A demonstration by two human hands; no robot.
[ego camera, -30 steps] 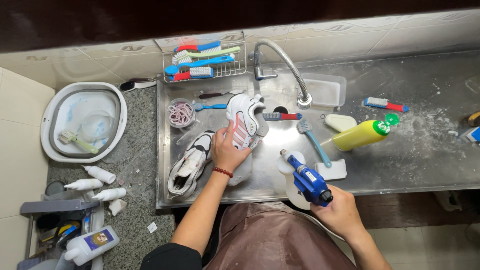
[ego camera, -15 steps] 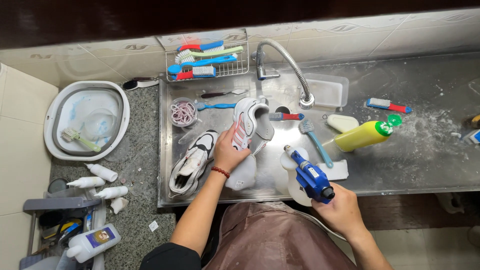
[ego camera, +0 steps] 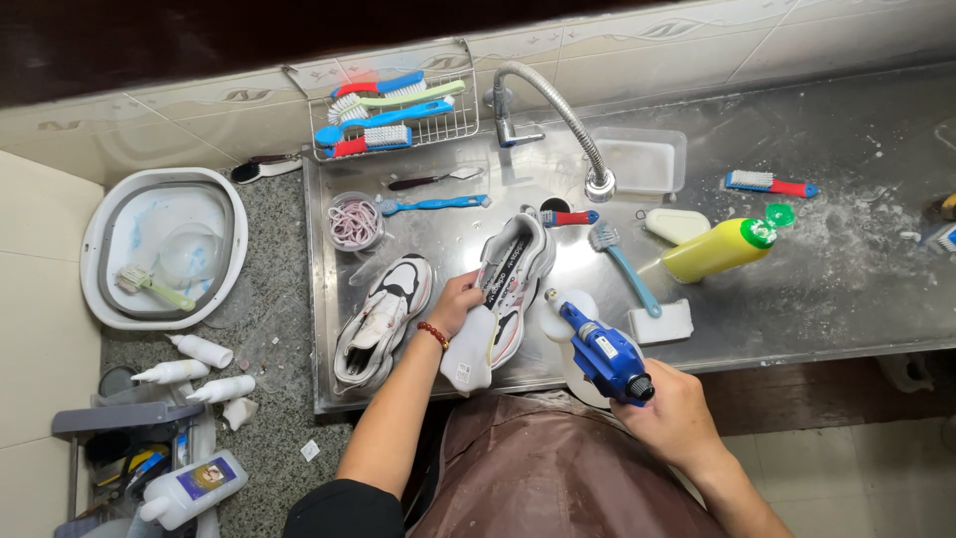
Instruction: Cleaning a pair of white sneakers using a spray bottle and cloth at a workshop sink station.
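Frame centre: left hand fingers clamp white sneaker sole-side up, right hand fingers wrap blue sprayer; second sneaker apparently unwashed.

The left hand covered part of the white sneaker. At three o'clock, a brush was cut by the frame edge. The blue sprayer hid most of its white bottle.
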